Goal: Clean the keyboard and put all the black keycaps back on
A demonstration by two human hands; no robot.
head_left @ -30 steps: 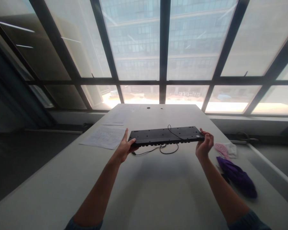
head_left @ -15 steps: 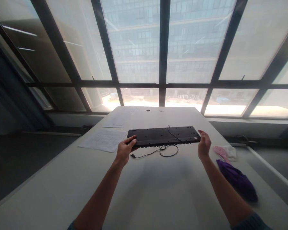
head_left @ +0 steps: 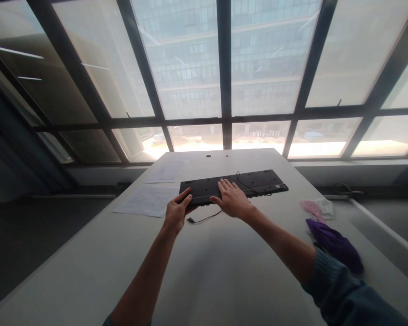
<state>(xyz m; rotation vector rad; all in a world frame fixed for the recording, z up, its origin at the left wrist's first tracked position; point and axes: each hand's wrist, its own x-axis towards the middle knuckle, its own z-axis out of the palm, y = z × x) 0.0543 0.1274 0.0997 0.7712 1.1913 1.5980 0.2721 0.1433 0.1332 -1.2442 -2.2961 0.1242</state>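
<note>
A black keyboard (head_left: pixel 204 185) is held above the white table, its underside facing up and its right end a little higher. My left hand (head_left: pixel 177 211) grips its left end, thumb on top and fingers beneath. My right hand (head_left: pixel 233 198) lies on the underside near the middle, fingers stretched out and flat. A thin black cable (head_left: pixel 206 218) loops over the keyboard and hangs below it, its plug near my left hand; part of it is hidden behind my right hand.
Printed papers (head_left: pixel 146 199) lie at the left of the white table (head_left: pixel 190 280). At the right are a pink handled object (head_left: pixel 312 208), a white item (head_left: pixel 325 208) and a purple cloth item (head_left: pixel 336 244). Large windows stand beyond the far edge.
My right hand has left the keyboard's right end and moved left onto the middle of its underside. The keyboard's right end has risen slightly. My left hand keeps its grip.
</note>
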